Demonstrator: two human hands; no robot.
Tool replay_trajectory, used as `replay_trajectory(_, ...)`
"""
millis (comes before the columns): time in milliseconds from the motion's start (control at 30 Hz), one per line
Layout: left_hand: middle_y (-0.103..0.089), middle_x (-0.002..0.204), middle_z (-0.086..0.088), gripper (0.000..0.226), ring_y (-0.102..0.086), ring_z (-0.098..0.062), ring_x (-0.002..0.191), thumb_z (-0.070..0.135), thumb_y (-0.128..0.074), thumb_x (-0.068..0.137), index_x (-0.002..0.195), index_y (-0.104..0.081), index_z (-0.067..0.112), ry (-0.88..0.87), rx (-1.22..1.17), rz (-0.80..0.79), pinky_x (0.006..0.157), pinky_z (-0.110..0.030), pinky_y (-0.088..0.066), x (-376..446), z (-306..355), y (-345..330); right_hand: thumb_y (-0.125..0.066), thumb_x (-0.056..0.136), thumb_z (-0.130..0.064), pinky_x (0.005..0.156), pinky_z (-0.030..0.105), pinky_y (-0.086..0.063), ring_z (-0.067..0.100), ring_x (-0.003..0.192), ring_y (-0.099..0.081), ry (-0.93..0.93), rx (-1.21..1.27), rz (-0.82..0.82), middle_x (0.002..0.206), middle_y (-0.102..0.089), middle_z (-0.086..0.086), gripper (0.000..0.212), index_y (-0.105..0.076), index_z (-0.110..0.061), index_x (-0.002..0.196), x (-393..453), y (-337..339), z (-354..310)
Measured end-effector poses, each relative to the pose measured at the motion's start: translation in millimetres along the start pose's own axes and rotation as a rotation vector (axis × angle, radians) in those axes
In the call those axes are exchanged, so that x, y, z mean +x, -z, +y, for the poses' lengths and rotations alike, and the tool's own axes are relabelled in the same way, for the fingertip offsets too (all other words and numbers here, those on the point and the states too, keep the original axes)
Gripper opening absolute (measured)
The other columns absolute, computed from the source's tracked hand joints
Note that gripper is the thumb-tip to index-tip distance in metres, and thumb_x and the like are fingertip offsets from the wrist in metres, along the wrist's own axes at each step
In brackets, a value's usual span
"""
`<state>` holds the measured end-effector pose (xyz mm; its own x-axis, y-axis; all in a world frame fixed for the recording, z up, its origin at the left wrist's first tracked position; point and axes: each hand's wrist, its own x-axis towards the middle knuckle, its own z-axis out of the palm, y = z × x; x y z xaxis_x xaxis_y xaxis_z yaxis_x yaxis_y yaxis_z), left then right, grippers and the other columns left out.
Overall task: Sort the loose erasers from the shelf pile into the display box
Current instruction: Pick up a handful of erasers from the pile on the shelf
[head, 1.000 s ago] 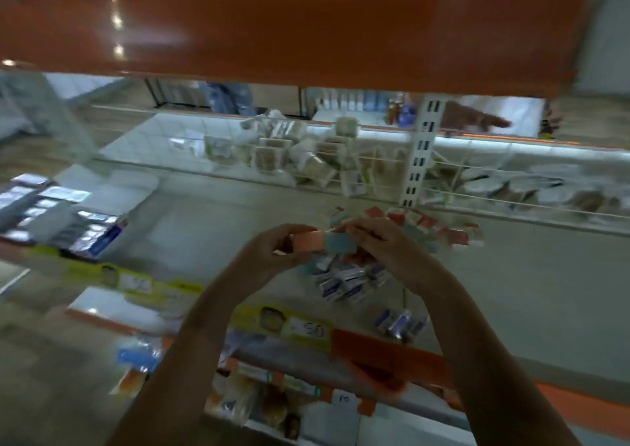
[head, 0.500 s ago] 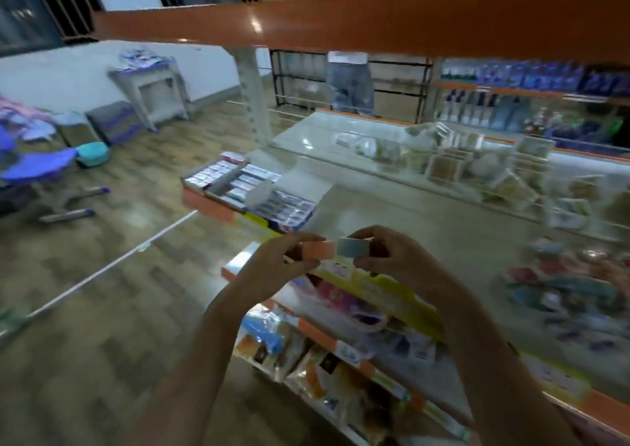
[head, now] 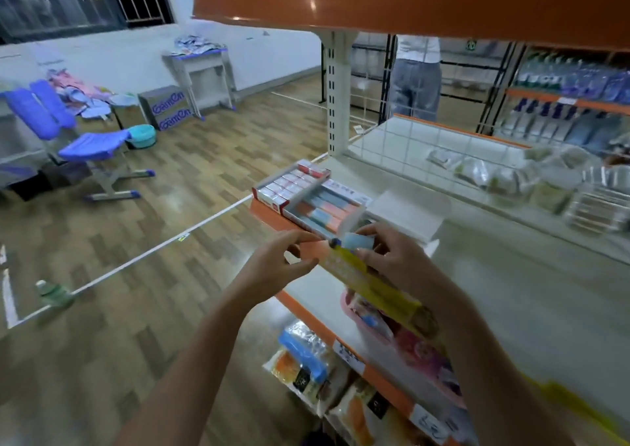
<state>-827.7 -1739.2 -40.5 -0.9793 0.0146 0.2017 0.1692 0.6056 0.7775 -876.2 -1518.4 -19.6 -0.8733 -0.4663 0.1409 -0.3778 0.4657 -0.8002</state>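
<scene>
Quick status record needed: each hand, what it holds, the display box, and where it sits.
left hand: pinches an orange eraser
right hand: pinches a light blue eraser
erasers: end to end, just short of the box
display box: open white carton, rows of orange and blue erasers inside
neighbour: red-and-white carton of small packs, touching the display box
position: both at the end of the white shelf
</scene>
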Motion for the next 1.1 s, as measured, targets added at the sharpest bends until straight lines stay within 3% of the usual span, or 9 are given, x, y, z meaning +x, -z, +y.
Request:
replay_trajectory(100,-0.062,0.100,0.013,0.031,-0.058,-0.001,0.086,0.028,-0.071,0.078,0.099,-0.058,0.047,0.000,0.065,0.006,0.066,-0.010,-0.039,36,-21,21,-0.062,0.086,-0.026,0.063,0.008,-0.039,-0.003,0.076,-0.052,0.034,-0.106,0.025,0.093,-0.056,-0.009,0.020,-0.056,-0.028,0.105,44,-9,-3)
replay_trajectory(233,-0.059,0.100,0.009,0.030,-0.055,-0.004,0.085,0.027,-0.073,0.079,0.099,-0.058,0.042,-0.007,0.128,0.001,0.074,-0.022,-0.044,84,-43,46,-0.060,0.087,-0.025,0.069,0.008,-0.034,0.003,0.080,-0.045,0.024,-0.239,0.065,0.098,-0.045,-0.003,0.029,-0.059,-0.018,0.116,97,-17,-8)
replay_trajectory(367,-0.055,0.105,0.006,0.032,-0.055,-0.011,0.092,0.024,-0.073,0.079,0.110,-0.064,0.029,-0.038,0.176,-0.037,0.079,-0.026,-0.049,122,-63,63,-0.052,0.093,-0.027,0.085,0.020,-0.029,0.013,0.105,-0.038,0.007,-0.409,0.020,0.110,-0.042,0.001,0.031,-0.055,-0.018,0.123,133,-31,-10)
replay_trajectory(533,-0.050,0.100,0.020,0.033,-0.051,0.001,0.087,0.023,-0.071,0.081,0.112,-0.063,0.026,-0.089,0.158,-0.121,0.070,-0.007,-0.040,153,-84,76,-0.042,0.098,-0.030,0.094,0.026,-0.029,0.015,0.109,-0.034,-0.061,-0.576,-0.052,0.120,-0.042,-0.002,0.032,-0.048,-0.024,0.129,159,-52,-8)
replay_trajectory(600,-0.046,0.100,0.027,0.034,-0.050,0.005,0.088,0.023,-0.071,0.082,0.114,-0.062,0.027,-0.113,0.145,-0.166,0.069,-0.004,-0.038,166,-92,81,-0.043,0.097,-0.034,0.097,0.028,-0.033,0.015,0.111,-0.035,-0.122,-0.597,-0.037,0.123,-0.045,-0.004,0.034,-0.046,-0.025,0.130,167,-60,-9)
replay_trajectory(700,-0.048,0.100,0.023,0.034,-0.049,0.004,0.088,0.026,-0.069,0.083,0.116,-0.061,0.029,-0.173,0.147,-0.252,0.068,-0.004,-0.038,185,-106,86,-0.044,0.096,-0.037,0.100,0.032,-0.035,0.014,0.116,-0.037,-0.220,-0.618,0.011,0.126,-0.050,-0.005,0.036,-0.045,-0.027,0.130,173,-75,-9)
replay_trajectory(833,-0.054,0.102,0.018,0.033,-0.052,-0.001,0.091,0.026,-0.069,0.082,0.113,-0.061,0.031,-0.270,0.122,-0.365,0.074,-0.011,-0.040,206,-121,92,-0.049,0.094,-0.035,0.102,0.027,-0.032,0.008,0.119,-0.036,-0.317,-0.572,0.140,0.127,-0.050,-0.010,0.035,-0.047,-0.030,0.129,170,-98,-12)
replay_trajectory(967,-0.047,0.099,0.032,0.033,-0.049,0.009,0.096,0.030,-0.069,0.083,0.113,-0.058,0.036,-0.383,0.094,-0.461,0.074,-0.005,-0.039,222,-128,96,-0.052,0.092,-0.027,0.103,0.021,-0.026,0.004,0.118,-0.033,-0.379,-0.541,0.229,0.124,-0.045,-0.014,0.036,-0.050,-0.030,0.128,167,-116,-13)
replay_trajectory(1100,-0.045,0.099,0.032,0.034,-0.051,0.000,0.095,0.029,-0.067,0.084,0.116,-0.057,0.034,-0.419,0.065,-0.544,0.074,-0.016,-0.044,233,-129,98,-0.055,0.089,-0.020,0.098,0.016,-0.026,0.003,0.117,-0.035,-0.444,-0.548,0.291,0.122,-0.048,-0.014,0.039,-0.051,-0.031,0.126,166,-126,-16)
